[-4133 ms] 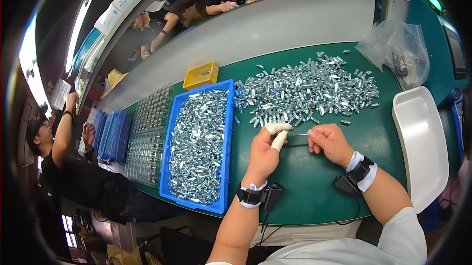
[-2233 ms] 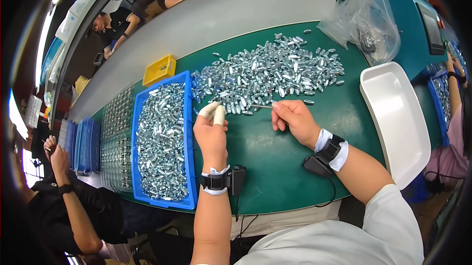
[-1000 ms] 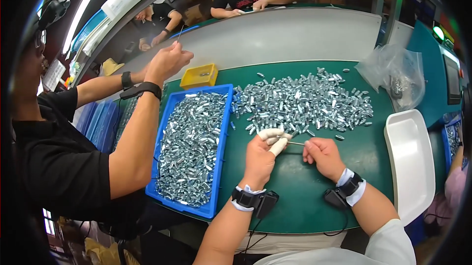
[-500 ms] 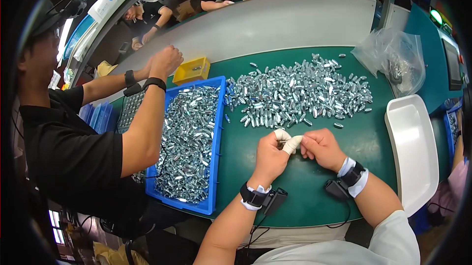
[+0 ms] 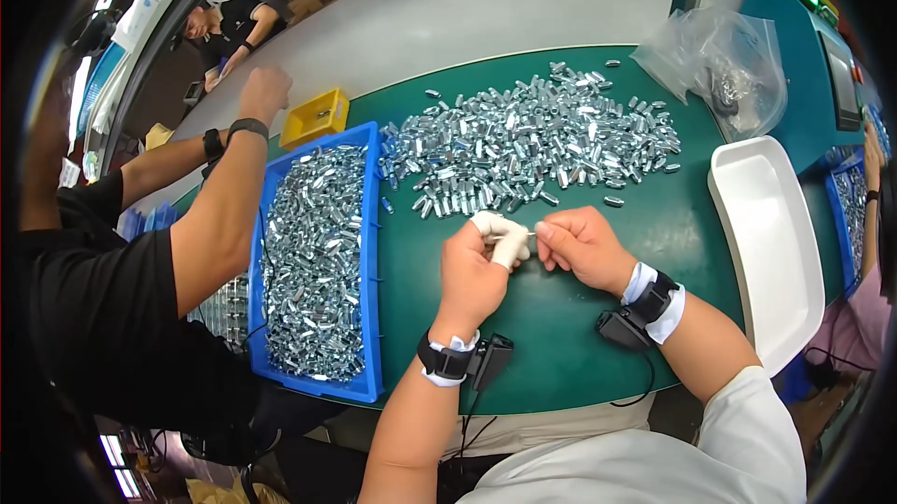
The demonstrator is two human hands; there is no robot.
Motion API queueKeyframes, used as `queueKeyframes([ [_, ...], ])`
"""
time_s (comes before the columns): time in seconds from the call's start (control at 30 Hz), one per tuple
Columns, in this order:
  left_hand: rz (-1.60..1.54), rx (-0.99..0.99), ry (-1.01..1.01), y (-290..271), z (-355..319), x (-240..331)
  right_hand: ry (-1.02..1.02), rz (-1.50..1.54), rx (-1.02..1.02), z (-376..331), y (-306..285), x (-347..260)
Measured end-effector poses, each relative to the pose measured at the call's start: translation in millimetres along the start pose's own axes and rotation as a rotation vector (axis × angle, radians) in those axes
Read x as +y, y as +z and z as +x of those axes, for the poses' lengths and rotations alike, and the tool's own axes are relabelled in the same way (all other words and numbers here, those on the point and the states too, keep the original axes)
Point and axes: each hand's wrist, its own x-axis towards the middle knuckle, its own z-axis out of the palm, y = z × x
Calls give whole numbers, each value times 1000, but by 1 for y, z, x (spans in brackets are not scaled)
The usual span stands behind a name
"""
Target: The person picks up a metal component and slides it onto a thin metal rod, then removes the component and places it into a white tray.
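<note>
Over the near part of the green table, my left hand (image 5: pixel 476 268) is closed, with pale covers on its thumb and forefinger. What lies inside its grip is mostly hidden. Just to its right, my right hand (image 5: pixel 587 249) pinches the end of a thin light-coloured piece (image 5: pixel 532 234) between thumb and forefinger. This piece spans the small gap between the two hands. Beyond my fingers spreads a wide heap of small silvery metal parts (image 5: pixel 551 135), a few of them loose at its near edge.
Left of my hands stands a blue crate (image 5: pixel 372 270) full of similar parts, with a yellow bin (image 5: pixel 334 115) behind it. A white tray (image 5: pixel 808 270) and a clear plastic bag (image 5: pixel 673 51) are on the right. A co-worker's arm (image 5: pixel 210 233) reaches past the crate.
My hands have drawn slightly apart, and the thin piece now shows between them. The whole view has shifted a little. The co-worker's hand at the left has moved.
</note>
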Motion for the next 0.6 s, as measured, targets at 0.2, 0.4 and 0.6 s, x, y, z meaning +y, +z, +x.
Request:
queueKeyframes([
  [0.2, -216, 621, 261, -45, 13, 7, -30, 70, 119, 0, -2, 3],
  [0.4, 71, 743, 336, -58, 21, -3, -33, 107, 90, 0, -5, 5],
  [0.6, 858, 555, 196, -70, 29, -29, -25, 105, 60, 1, -3, 3],
])
